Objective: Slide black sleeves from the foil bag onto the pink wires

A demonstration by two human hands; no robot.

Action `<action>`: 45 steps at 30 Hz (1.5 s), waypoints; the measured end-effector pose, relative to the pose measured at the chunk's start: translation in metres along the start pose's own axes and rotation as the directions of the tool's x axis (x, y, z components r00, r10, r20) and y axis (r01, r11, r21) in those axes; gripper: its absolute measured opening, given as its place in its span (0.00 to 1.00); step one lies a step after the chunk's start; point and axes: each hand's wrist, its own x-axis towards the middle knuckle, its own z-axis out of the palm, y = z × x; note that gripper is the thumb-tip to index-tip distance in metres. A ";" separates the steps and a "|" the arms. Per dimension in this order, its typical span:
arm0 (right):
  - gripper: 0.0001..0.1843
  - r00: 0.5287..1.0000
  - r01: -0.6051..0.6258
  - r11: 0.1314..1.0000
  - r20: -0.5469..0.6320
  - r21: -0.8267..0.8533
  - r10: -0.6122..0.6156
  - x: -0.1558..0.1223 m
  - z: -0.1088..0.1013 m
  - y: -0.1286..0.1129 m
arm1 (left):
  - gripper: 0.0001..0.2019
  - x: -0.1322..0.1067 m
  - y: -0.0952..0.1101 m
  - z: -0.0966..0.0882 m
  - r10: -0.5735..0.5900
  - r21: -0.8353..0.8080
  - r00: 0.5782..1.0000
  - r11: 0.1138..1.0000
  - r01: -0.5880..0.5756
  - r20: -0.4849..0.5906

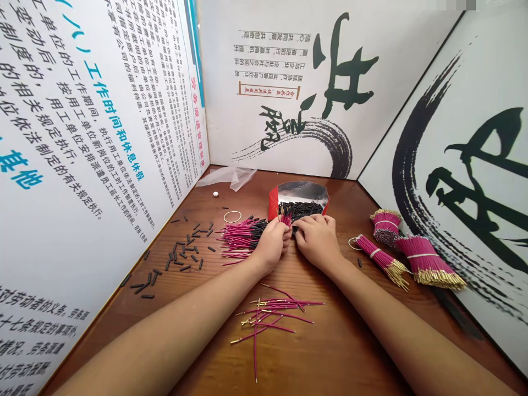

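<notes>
My left hand [272, 246] is closed around a small bunch of magenta wires [285, 219], whose gold and black tips point up and away from me. Close beside it, my right hand [317, 236] has its fingers curled at the front of an open red box [274, 202]; whatever they pinch is hidden. Short black sleeves [307, 209] fill the box. Left of my left hand lies a pile of magenta wires [239, 237] with black sleeves on their ends. Several loose magenta wires [272, 312] are scattered between my forearms.
Loose black sleeves [181, 254] are spread across the left of the wooden table [206, 341]. Banded bundles of magenta wire [429, 261] lie at right. A rubber band [232, 216], a plastic bag [231, 177] and a white bead [215, 194] are toward the back. Printed panels surround the table.
</notes>
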 end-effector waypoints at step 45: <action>0.21 0.946 0.173 0.889 -0.324 0.423 -0.030 -0.002 -0.012 -0.007 | 0.05 0.000 0.002 0.004 -0.012 0.111 1.000 0.994 0.012 0.003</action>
